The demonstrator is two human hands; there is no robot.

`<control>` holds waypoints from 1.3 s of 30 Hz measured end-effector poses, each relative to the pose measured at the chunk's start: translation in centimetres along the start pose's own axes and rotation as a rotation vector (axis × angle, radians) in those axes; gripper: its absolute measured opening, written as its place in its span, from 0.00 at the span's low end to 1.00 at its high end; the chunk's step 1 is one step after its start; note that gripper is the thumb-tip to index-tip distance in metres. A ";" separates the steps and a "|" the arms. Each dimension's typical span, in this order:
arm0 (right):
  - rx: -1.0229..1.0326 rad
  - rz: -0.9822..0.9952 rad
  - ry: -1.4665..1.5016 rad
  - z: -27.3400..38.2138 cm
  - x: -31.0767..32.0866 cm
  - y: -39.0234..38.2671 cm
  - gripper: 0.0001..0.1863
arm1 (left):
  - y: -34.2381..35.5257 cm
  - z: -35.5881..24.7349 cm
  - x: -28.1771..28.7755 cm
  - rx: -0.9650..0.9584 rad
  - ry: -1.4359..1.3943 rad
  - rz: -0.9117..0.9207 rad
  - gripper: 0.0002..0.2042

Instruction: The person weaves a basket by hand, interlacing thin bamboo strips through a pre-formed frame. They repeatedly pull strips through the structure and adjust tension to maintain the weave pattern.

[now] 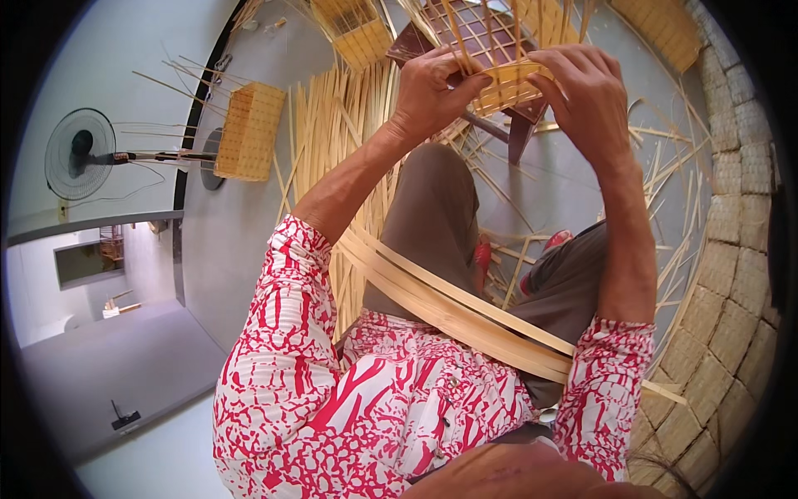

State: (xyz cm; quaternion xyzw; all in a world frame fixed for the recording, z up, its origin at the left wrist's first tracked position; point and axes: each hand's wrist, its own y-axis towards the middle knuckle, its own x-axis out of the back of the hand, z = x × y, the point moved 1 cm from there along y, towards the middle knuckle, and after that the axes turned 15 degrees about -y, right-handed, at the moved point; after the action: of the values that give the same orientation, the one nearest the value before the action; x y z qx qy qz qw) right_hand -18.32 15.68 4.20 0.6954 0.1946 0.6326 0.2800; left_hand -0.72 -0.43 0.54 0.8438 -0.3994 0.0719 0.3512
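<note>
Head view: both hands are up at a half-made yellow basket of thin woven strips (503,90), out past the knees, over a low, dark red-brown wooden stool (521,135). The left hand (438,86) pinches its left side between thumb and bent fingers; the right hand (584,93) pinches its right side. Neither is spread wide. Two hands probably keep the bendy strips from slipping. Long, flat, pale strips (453,320) lie across the lap, perhaps to be easy to grab. Both arms stretch forward, with the wrists turned inward.
</note>
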 end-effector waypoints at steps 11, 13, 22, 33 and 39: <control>-1.158 -0.139 1.708 -3.9 -7.7 -2.1 0.13 | 1.3 2.4 0.0 -0.114 -0.090 -0.018 0.05; -1.238 -0.253 1.867 -4.6 -7.4 -2.0 0.11 | 1.2 2.2 -0.3 -0.142 -0.104 -0.026 0.05; -0.694 0.226 2.113 -5.6 -6.6 0.2 0.16 | 0.9 2.3 -0.8 -0.135 -0.162 -0.109 0.06; -0.255 0.418 1.368 -2.3 -1.0 2.0 0.30 | 2.4 2.4 -1.2 -0.165 -0.093 -0.009 0.07; -0.529 0.147 1.263 -3.8 -3.2 1.1 0.15 | 2.5 2.9 -0.9 -0.100 -0.160 -0.017 0.06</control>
State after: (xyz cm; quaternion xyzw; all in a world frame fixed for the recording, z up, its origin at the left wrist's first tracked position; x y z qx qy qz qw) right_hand -22.61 13.35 2.57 0.1131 0.1120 0.9602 0.2294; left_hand -3.59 -2.81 -0.68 0.8315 -0.4222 -0.0190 0.3605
